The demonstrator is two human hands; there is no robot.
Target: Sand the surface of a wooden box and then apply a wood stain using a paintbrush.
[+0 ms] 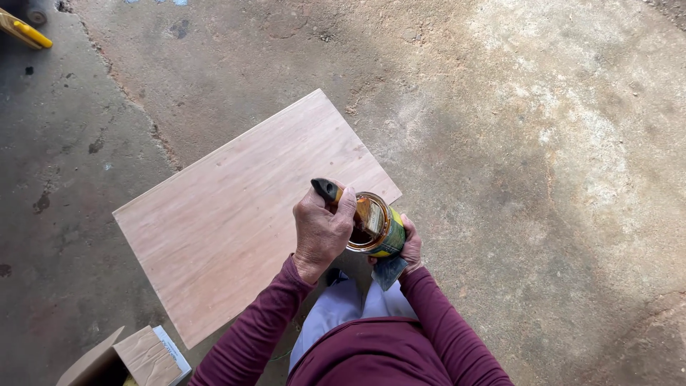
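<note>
Far to the left of both hands, at the top corner, a yellow tool (pixel 25 30) lies on the concrete floor (pixel 543 143), only partly in view. Below and to the left of the left hand, at the bottom edge, an open cardboard box (pixel 136 357) sits on the floor just beside the near corner of the board.

The plywood board (pixel 236 214) lies flat on the floor, pale and bare, spreading out to the left of and beyond the left hand.

The left hand (pixel 323 230) is closed in a firm grip around the black and yellow handle of a paintbrush (pixel 327 189); the handle end sticks up past the knuckles, and the bristles dip into the open can just to the right. The dark red sleeve (pixel 250 336) runs back from that wrist.

The small round can (pixel 375 225) sits directly to the right of the left hand, tilted slightly, with amber liquid showing inside. The right hand (pixel 410 246) wraps it from below and behind, its grip closed on the can together with a grey cloth (pixel 389 271) that hangs beneath the fingers.

To load the brush well, it seems wise to keep the can steady and near level, dip only the bristle tips, and wipe the excess on the inner rim so nothing drips on the floor before reaching the board.
</note>
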